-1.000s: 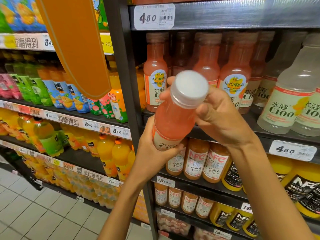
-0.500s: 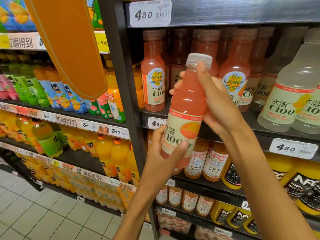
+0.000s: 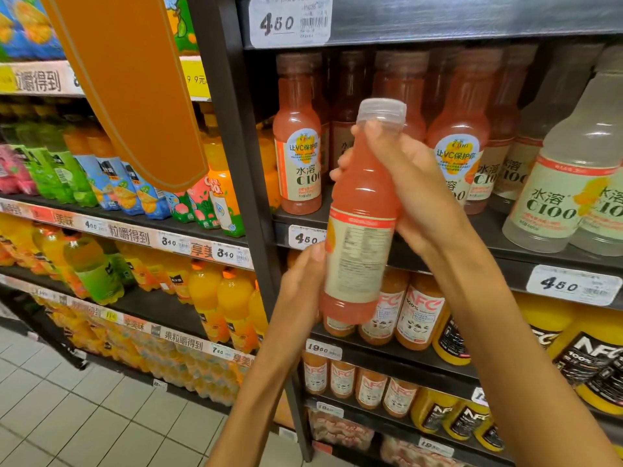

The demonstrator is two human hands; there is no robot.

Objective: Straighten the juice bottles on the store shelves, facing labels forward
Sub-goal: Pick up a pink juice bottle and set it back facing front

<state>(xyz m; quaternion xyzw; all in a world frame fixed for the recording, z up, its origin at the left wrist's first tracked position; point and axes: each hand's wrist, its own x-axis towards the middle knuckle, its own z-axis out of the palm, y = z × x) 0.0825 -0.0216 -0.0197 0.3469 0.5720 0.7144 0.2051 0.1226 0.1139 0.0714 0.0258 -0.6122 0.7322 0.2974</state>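
I hold a pink juice bottle (image 3: 362, 210) with a clear cap upright in front of the shelf, its nutrition-panel side turned toward me. My right hand (image 3: 414, 193) grips its neck and upper body from the right. My left hand (image 3: 301, 291) holds the lower label from the left, thumb on the label edge. Behind it, pink C100 bottles (image 3: 298, 156) stand in rows on the shelf (image 3: 505, 261), most front labels facing out. A gap shows in the row behind the held bottle.
Pale C100 bottles (image 3: 566, 183) fill the shelf's right end. NFC juice bottles (image 3: 418, 315) stand on the shelf below. A black upright post (image 3: 236, 163) divides the bays, and an orange hanging sign (image 3: 135, 89) dangles at upper left. Tiled floor (image 3: 84, 416) lies below left.
The bottle went from tilted, cap toward me, to upright, then turned so its front C100 label swung away and the back panel faces me. Both hands stayed on it.
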